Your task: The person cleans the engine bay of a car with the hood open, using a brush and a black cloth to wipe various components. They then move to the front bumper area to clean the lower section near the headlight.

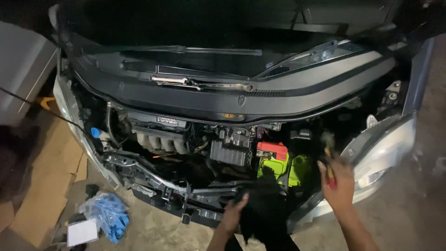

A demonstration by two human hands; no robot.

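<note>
Both hands crowd the bay's front edge: right hand (338,182) grips a tool (329,158) (blurred), left hand (233,214) clutches black cloth (265,218).

Engine bay (223,148) packed tight: intake manifold (160,142), black fuse box (228,152), green battery (278,167) with red terminal cover (272,149) side by side, little gap between. Front crossmember (153,174) barring lower entry. Open from above under raised hood. Headlight (385,153) blocking right side. Bare floor (158,230) ahead, cardboard (49,186) and blue gloves (109,214) at left.

Garage: open car engine bay (209,148)
</note>
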